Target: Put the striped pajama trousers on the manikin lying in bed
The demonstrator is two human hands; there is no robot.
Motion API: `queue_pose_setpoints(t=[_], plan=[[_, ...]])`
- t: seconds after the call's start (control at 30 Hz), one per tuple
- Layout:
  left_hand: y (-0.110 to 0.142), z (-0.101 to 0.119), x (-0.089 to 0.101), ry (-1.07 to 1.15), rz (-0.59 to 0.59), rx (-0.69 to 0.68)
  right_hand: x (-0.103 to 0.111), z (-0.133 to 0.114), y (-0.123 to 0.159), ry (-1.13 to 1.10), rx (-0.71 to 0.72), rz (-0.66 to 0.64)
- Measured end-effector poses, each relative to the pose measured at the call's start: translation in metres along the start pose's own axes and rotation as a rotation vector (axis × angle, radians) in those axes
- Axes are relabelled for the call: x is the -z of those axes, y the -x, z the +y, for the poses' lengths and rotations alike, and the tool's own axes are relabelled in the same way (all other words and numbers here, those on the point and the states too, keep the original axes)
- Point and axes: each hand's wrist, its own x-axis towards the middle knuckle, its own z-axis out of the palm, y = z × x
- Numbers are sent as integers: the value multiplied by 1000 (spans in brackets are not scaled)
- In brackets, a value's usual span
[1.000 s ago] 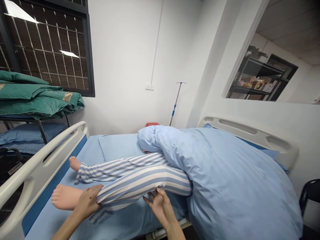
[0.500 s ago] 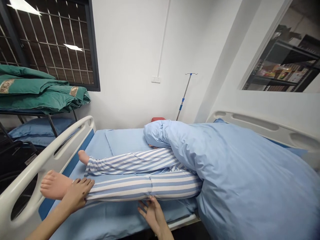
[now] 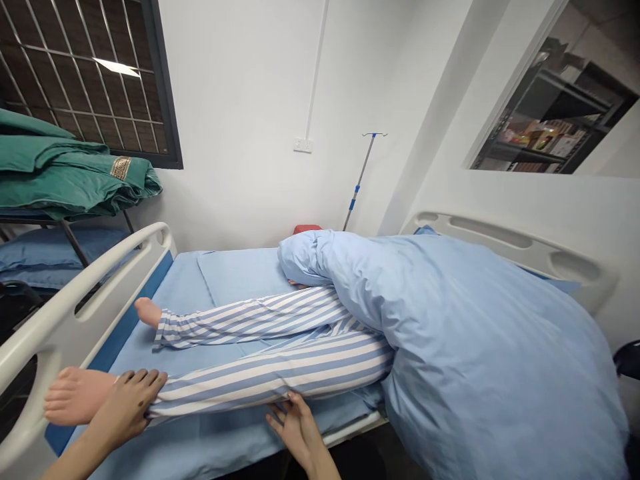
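Observation:
A manikin lies on its back on the bed, its legs in blue-and-white striped pajama trousers (image 3: 270, 370). My left hand (image 3: 131, 403) is wrapped over the near ankle at the trouser cuff, beside the bare near foot (image 3: 80, 393). My right hand (image 3: 295, 427) is palm up at the underside of the near leg, around the knee. Its fingers are spread, and a fingertip touches the trouser fabric. The near leg lies nearly straight. Behind it rests the far leg, with its bare foot (image 3: 149, 311). A bunched light-blue quilt (image 3: 465, 333) hides the upper body.
A pale footboard (image 3: 90, 293) stands at the left and a headboard (image 3: 505, 243) at the right. Past the bed is an IV pole (image 3: 360, 180). Folded green bedding (image 3: 75, 177) is stacked on a rack at the left. The quilt hangs over the near bed edge.
The near leg has gone from bent at the knee to nearly straight, its foot sliding toward the footboard. My left hand moved left with the ankle; my right hand came down along with the knee.

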Motion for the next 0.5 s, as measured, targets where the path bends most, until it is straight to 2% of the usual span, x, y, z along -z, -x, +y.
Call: queue_pose_setpoints(t=[0.3,0.5], plan=[[0,-1,5,-27,30,-13,9,8,-7,-1,-21,22],[1,9,-10,-56,-30,13,23,13,-13,34,-46,62]])
